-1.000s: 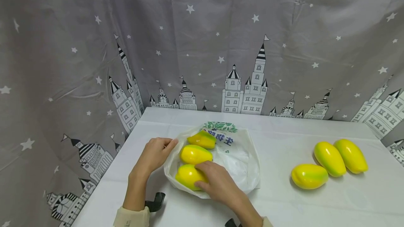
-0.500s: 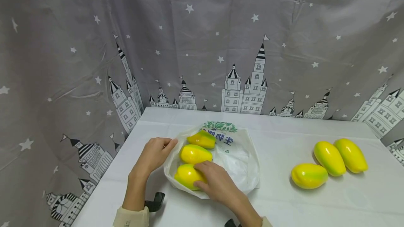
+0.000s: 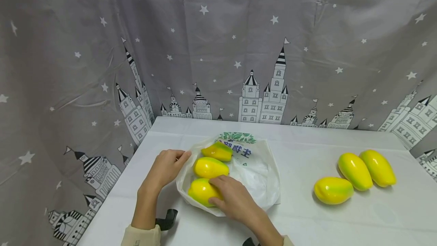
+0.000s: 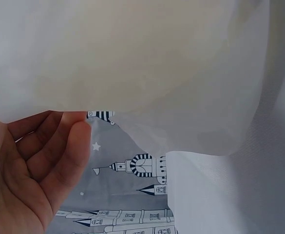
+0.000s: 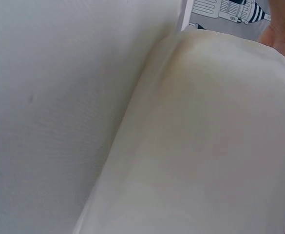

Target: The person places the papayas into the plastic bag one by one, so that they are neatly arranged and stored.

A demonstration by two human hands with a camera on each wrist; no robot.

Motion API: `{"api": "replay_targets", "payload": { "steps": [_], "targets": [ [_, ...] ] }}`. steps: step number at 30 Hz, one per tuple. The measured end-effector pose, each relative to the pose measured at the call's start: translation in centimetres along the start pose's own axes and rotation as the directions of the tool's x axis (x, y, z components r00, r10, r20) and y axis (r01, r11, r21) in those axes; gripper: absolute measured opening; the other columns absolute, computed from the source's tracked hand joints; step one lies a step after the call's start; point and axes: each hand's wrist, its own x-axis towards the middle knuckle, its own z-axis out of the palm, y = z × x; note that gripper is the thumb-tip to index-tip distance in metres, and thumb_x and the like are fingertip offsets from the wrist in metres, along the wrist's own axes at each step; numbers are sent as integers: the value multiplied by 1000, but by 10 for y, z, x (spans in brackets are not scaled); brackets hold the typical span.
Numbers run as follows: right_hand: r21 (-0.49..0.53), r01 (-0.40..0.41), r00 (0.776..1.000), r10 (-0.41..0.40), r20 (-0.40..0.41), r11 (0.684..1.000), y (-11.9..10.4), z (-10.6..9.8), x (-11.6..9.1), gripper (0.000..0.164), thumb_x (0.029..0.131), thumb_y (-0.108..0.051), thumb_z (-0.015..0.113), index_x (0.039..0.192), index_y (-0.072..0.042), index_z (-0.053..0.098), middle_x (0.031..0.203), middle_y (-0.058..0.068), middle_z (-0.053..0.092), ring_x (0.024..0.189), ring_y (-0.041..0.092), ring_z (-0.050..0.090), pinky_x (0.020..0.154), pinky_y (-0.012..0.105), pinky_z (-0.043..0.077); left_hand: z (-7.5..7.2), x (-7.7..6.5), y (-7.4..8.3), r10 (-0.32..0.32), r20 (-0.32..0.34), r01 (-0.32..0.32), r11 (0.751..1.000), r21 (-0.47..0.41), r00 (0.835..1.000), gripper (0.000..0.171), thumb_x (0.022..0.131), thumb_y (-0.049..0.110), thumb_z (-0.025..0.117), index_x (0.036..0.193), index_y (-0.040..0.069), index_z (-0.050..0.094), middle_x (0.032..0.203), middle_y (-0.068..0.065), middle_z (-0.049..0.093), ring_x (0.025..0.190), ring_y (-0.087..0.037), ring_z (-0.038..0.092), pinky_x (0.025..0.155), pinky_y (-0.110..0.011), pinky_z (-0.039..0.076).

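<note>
A white plastic bag (image 3: 261, 185) with green leaves and dark lettering lies with its mouth towards me. Inside it are three glossy yellow-green mangoes: a back one (image 3: 217, 151), a middle one (image 3: 211, 167) and a front one (image 3: 201, 192). My right hand (image 3: 235, 199) reaches into the mouth and grips the front mango, thumb below and fingers over the top. At the bag's left rim, my left hand (image 3: 168, 167) pinches the edge between thumb and fingers. In the left wrist view those fingertips (image 4: 79, 129) meet the bag's edge. The bag's outer side (image 5: 205, 146) fills much of the right wrist view.
Three more mangoes lie grouped on the right of the white table (image 3: 273, 227): one in front (image 3: 333, 190), one in the middle (image 3: 355, 171) and one farthest right (image 3: 378, 168). A grey curtain (image 3: 211, 41) with castles and stars hangs behind the table.
Both hands keep their places and grips. The whole head view has shifted very slightly; the bag and mangoes otherwise lie as before.
</note>
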Motion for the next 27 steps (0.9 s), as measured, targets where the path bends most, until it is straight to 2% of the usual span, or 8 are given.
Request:
{"api": "replay_targets", "payload": {
  "steps": [15, 20, 27],
  "targets": [
    [6, -16, 1000, 16, 22, 1000, -2, -5, -4, 51, 92, -35, 70, 135, -12, 57, 128, 0, 61, 117, 17, 56, 101, 39, 45, 0, -2, -1, -25, 7, 25, 1000, 6, 1000, 37, 102, 31, 54, 117, 3, 72, 102, -6, 72, 90, -20, 66, 88, -45, 53],
    [2, -17, 1000, 17, -1, 1000, -4, -9, -8, 51, 91, -35, 71, 134, -12, 57, 128, -1, 62, 119, 18, 56, 101, 40, 44, 1, -2, -2, -19, 2, 19, 1000, 4, 1000, 36, 102, 31, 54, 117, 3, 71, 105, -7, 72, 94, -22, 67, 89, -45, 53],
    [4, -14, 1000, 14, -15, 1000, -5, -14, -10, 50, 92, -35, 70, 134, -12, 58, 129, -1, 61, 121, 18, 54, 102, 40, 43, 1, 1, -1, -16, 4, 16, 1000, 6, 1000, 36, 102, 31, 54, 117, 4, 72, 102, -5, 72, 89, -19, 65, 87, -44, 54]
  ]
}}
